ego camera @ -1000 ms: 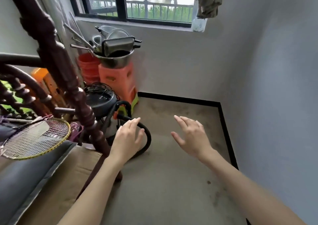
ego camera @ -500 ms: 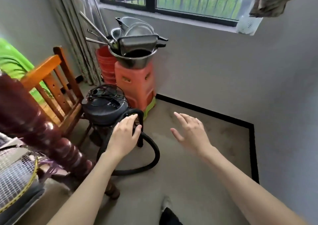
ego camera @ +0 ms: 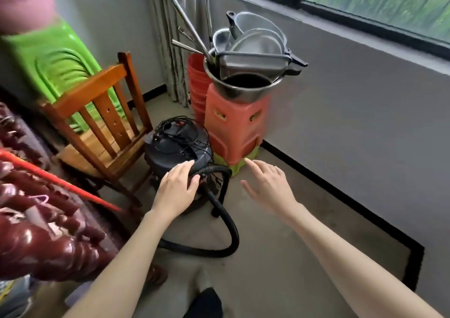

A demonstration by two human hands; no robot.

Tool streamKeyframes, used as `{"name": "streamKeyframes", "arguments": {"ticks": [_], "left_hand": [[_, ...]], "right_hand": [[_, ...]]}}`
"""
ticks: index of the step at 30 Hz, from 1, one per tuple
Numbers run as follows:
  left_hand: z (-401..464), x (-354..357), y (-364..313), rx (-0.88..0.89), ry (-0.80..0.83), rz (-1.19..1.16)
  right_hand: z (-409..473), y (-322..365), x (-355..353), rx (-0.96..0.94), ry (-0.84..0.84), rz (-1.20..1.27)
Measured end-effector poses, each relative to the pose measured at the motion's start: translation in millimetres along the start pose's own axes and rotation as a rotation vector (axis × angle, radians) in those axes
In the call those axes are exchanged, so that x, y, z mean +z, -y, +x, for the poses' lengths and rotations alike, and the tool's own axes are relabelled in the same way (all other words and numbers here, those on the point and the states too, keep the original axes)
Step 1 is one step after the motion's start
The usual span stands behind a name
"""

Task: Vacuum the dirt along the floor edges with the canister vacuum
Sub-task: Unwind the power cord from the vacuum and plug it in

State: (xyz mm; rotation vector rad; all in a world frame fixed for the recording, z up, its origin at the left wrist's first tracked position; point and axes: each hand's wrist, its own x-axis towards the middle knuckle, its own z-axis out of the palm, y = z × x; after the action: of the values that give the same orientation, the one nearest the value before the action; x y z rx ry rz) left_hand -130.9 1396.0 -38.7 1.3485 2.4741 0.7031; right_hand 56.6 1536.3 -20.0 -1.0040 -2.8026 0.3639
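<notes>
Closer to the corner now than half a second back, with the window higher and further right in view. Black canister vacuum (ego camera: 176,147) on the floor (ego camera: 280,257) between the wooden chair (ego camera: 104,123) and the orange stool (ego camera: 233,128), cord piled on its lid. Left hand (ego camera: 176,191) now down on the front of the vacuum, fingers spread and lightly bent over the hose (ego camera: 219,220) where it leaves the body (touching, not clearly gripping; earlier hovering just short of it). Hose looping down across the floor and back toward the left. Right hand (ego camera: 267,188) open, fingers spread, held in the air just beside the hose and near the foot of the stool, much as before. Metal pots (ego camera: 250,62) stacked on the stool. Dark border (ego camera: 341,196) running along the floor edge below the wall.
</notes>
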Motion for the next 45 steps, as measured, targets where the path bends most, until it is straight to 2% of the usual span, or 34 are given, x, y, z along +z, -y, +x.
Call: {"name": "streamKeyframes", "arguments": {"ticks": [20, 26, 33, 37, 39, 42, 45], "left_hand": [[191.8, 45.6, 118.9, -0.292, 0.118, 0.084], [230.0, 99.5, 147.3, -0.451, 0.153, 0.108], [263.1, 159.8, 185.0, -0.52, 0.257, 0.167], [265.1, 196.3, 202.2, -0.534, 0.316, 0.177], [262.0, 209.5, 204.0, -0.512, 0.261, 0.214], [260.5, 221.8, 208.5, -0.485, 0.173, 0.283], [260.0, 229.4, 209.1, -0.447, 0.097, 0.297]], "right_hand": [[271.7, -15.5, 109.6, -0.23, 0.299, -0.019], [356.0, -18.0, 173.6, -0.374, 0.469, 0.021], [417.7, 4.3, 270.1, -0.486, 0.604, 0.086], [411.7, 8.1, 309.8, -0.4, 0.534, 0.25], [404.4, 4.4, 322.4, -0.43, 0.454, 0.268], [402.6, 0.0, 335.7, -0.558, 0.368, 0.145], [400.2, -1.9, 343.6, -0.566, 0.329, 0.131]]}}
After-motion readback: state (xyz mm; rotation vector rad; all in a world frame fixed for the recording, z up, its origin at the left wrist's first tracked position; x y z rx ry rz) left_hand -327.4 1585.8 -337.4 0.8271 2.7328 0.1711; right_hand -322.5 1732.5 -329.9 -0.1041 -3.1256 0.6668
